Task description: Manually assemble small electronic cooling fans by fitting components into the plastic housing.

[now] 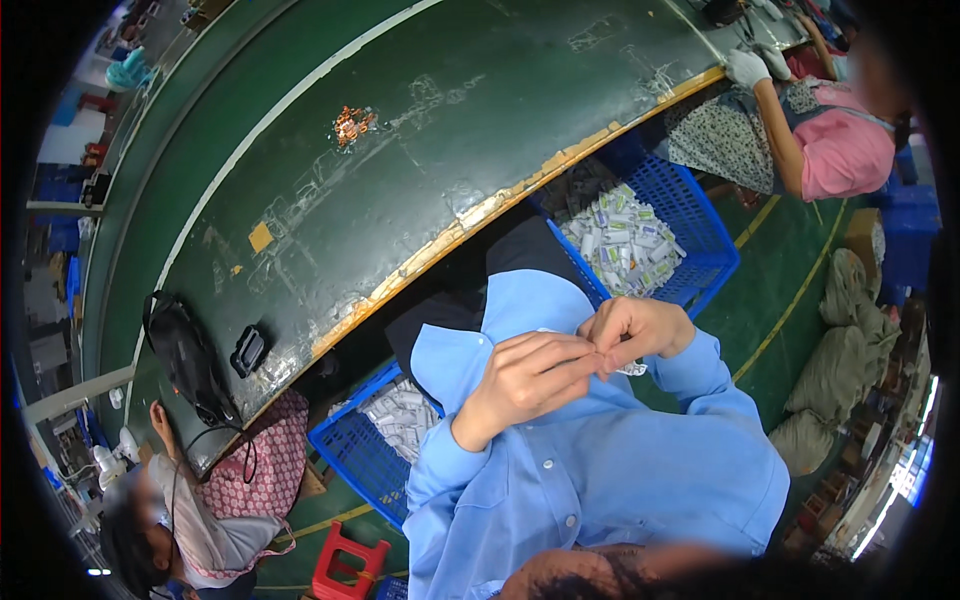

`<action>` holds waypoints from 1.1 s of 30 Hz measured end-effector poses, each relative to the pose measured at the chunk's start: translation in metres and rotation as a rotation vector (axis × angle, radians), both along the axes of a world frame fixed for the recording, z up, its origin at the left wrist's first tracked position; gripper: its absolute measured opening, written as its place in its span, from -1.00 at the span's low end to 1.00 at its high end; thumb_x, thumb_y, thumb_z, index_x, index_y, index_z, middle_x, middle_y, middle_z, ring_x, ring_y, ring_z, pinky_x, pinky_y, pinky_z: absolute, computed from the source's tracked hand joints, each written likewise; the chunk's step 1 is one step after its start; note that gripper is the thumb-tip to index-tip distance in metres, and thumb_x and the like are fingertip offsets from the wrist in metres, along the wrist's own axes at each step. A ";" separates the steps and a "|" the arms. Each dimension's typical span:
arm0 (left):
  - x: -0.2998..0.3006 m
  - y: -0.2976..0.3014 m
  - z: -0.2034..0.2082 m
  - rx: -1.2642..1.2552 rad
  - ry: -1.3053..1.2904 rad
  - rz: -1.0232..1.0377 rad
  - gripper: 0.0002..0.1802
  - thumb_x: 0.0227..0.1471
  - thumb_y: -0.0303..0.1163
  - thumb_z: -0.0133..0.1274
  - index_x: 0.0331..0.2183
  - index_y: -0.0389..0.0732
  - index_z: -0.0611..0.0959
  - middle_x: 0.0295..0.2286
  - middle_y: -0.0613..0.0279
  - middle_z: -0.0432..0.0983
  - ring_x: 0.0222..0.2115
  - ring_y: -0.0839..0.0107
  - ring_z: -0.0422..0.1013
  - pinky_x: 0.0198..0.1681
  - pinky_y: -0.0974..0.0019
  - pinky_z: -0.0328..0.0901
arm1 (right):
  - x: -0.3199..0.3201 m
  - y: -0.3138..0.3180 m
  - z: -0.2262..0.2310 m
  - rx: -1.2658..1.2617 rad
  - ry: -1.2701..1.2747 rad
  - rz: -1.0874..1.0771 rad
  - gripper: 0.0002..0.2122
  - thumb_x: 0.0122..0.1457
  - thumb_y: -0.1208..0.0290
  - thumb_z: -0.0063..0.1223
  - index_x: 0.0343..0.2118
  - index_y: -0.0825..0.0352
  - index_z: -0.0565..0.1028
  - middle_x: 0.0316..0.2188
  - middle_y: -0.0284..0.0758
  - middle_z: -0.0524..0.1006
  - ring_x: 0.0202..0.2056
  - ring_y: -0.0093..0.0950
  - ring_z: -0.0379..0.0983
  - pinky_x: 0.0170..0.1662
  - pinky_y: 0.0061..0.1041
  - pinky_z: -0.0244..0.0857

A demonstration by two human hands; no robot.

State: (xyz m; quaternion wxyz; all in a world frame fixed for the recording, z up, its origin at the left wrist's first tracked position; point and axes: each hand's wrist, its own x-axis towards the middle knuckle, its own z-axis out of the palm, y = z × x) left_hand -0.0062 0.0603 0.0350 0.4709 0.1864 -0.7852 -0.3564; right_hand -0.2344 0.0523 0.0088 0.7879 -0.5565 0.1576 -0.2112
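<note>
In front of my blue-shirted body, my left hand (530, 375) and my right hand (640, 328) meet at the fingertips. Both are closed in a pinch. Whatever lies between the fingertips is hidden by the fingers. A small white piece (633, 369) peeks out from beneath my right hand, and its kind cannot be made out. Just beyond my right hand stands a blue plastic basket (712, 240) holding many small white packaged pieces (620, 240). Another blue basket (365, 468), left of my left forearm, contains similar white pieces (400, 415).
A long green worktable (400, 190) with a worn yellow edge crosses ahead of me. On it lie orange-brown bits (352, 125), a black bag (188, 355) and a small black object (249, 350). People sit at left and far right. A red stool (348, 562) stands behind left.
</note>
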 end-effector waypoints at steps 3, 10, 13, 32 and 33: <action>0.014 -0.007 -0.003 -0.088 -0.168 0.213 -0.70 -0.36 -0.63 0.28 -0.40 -0.25 0.72 -0.41 0.17 0.63 -0.41 0.27 0.59 -0.37 0.34 0.49 | -0.006 0.002 0.011 -0.207 0.092 0.098 -0.86 0.16 0.43 0.21 -0.37 0.42 0.66 -0.53 -0.24 0.62 -0.52 -0.45 0.40 -0.37 -0.45 0.24; 0.067 -0.035 0.008 0.027 0.041 0.570 -0.76 -0.27 -0.75 0.20 -0.42 -0.33 0.70 -0.41 0.03 0.62 -0.36 0.21 0.60 -0.26 0.29 0.49 | -0.063 0.008 -0.001 0.024 0.531 -0.338 -0.88 0.15 0.48 0.17 -0.38 0.40 0.66 -0.51 -0.37 0.63 -0.48 -0.64 0.46 -0.40 -0.60 0.31; 0.078 -0.045 0.011 0.155 0.289 0.581 -0.82 -0.12 -0.72 0.19 -0.36 -0.38 0.67 -0.36 -0.01 0.59 -0.32 0.17 0.58 -0.22 0.24 0.49 | -0.134 -0.010 -0.093 0.017 0.931 -0.536 -0.81 0.15 0.40 0.16 -0.27 0.42 0.62 -0.45 -0.30 0.61 -0.43 -0.58 0.48 -0.33 -0.52 0.37; 0.040 -0.087 -0.009 0.632 0.648 0.412 -0.57 0.12 -0.56 0.03 0.06 -0.29 0.48 0.01 0.07 0.44 -0.07 0.21 0.47 0.02 0.25 0.34 | 0.059 -0.065 -0.043 0.371 -0.193 -0.775 -0.52 0.30 0.27 0.04 0.21 0.36 0.27 0.06 -0.30 0.46 0.07 -0.50 0.41 0.09 -0.44 0.34; 0.039 -0.093 -0.007 0.597 0.446 0.587 -0.52 0.11 -0.59 0.04 0.10 -0.30 0.44 0.06 0.04 0.40 -0.01 0.20 0.45 0.07 0.24 0.32 | 0.048 -0.077 -0.050 0.319 -0.171 -0.831 -0.54 0.30 0.27 0.04 0.19 0.36 0.30 0.03 -0.31 0.48 0.05 -0.50 0.43 0.08 -0.44 0.36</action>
